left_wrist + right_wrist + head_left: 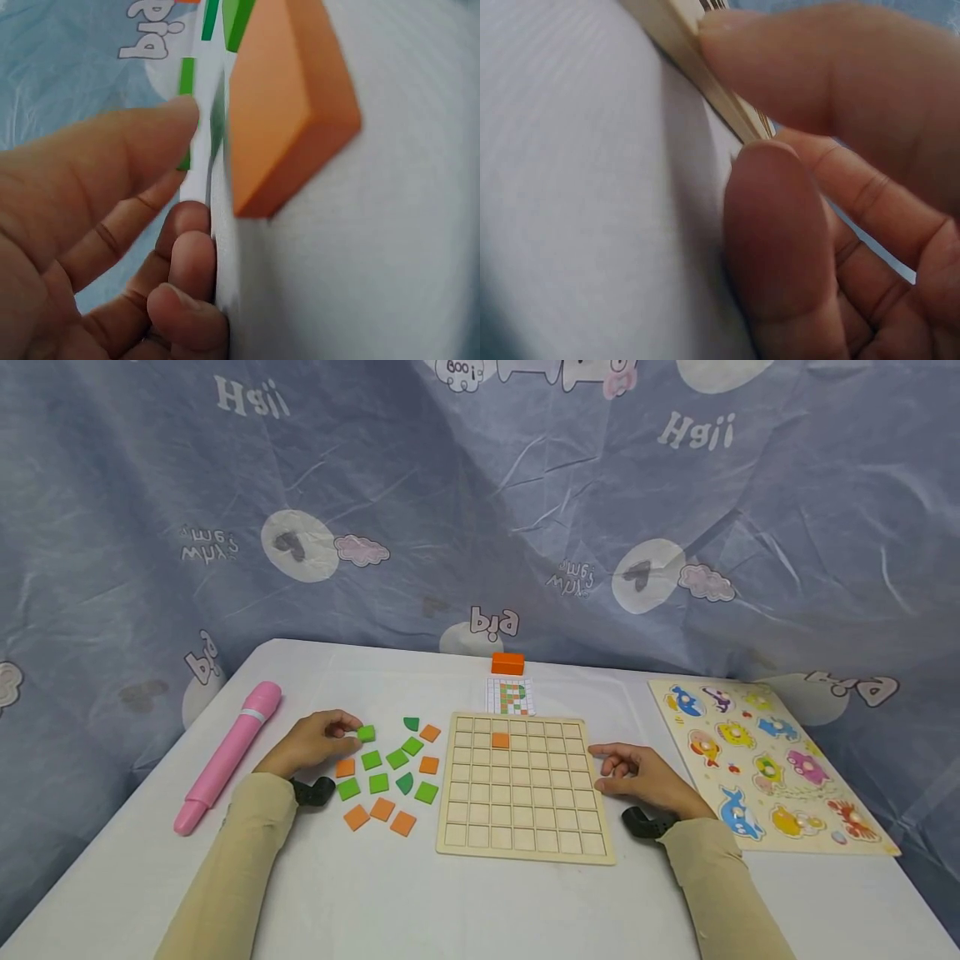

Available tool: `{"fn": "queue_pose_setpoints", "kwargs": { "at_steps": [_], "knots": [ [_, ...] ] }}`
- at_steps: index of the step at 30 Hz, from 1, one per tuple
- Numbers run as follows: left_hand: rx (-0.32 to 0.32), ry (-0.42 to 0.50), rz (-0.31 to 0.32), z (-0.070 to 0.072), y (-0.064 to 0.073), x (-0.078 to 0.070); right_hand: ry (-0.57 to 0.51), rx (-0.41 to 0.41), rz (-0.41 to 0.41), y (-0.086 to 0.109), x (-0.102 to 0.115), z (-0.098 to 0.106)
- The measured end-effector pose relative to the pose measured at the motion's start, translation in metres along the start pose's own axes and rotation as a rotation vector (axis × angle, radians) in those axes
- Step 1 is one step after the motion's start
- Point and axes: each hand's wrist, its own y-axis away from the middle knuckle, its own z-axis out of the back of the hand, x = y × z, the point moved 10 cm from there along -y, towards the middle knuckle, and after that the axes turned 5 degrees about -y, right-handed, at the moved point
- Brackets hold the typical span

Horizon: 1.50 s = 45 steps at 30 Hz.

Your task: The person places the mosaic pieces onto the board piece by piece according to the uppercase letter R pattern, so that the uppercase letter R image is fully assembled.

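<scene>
Pinching a green square (366,734), your left hand (318,742) sits well left of the wooden board (523,795), loose pieces (412,746) between; your right hand (643,774), fingers loosely spread, seems to touch the board's right edge.

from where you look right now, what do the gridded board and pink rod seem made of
The pale tan gridded board: probably wood with a matte finish, going by its woody tone without glare. The long pink rod: perhaps smooth plastic, from its even colour; foam stays possible.

A pinched green square tile (366,733) is left of the flat, gridded wooden board (523,839).
</scene>
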Motion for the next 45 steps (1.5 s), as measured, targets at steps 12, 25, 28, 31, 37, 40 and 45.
{"fn": "queue_pose_setpoints", "kwargs": {
  "at_steps": [12,25,28,31,37,40,45],
  "knots": [
    [-0.005,0.054,-0.050,0.010,0.004,-0.022,-0.006,0.005,-0.007,0.001,0.001,-0.001],
    [0.043,0.252,-0.135,-0.002,0.006,-0.063,0.014,-0.002,-0.013,-0.001,0.000,0.000],
    [0.052,0.293,-0.144,-0.007,0.008,-0.074,0.025,-0.001,-0.017,-0.001,0.000,0.000],
    [0.071,0.326,-0.155,-0.015,0.008,-0.085,0.029,-0.002,-0.023,-0.001,0.000,0.000],
    [0.128,0.354,-0.193,-0.038,0.002,-0.107,0.025,-0.006,-0.031,-0.001,0.000,0.001],
    [0.140,0.362,-0.182,-0.049,0.000,-0.118,0.017,0.003,-0.029,0.000,0.000,0.000],
    [0.155,0.399,-0.192,-0.065,-0.003,-0.138,-0.007,0.010,-0.028,0.000,-0.001,-0.001]
  ]
}}
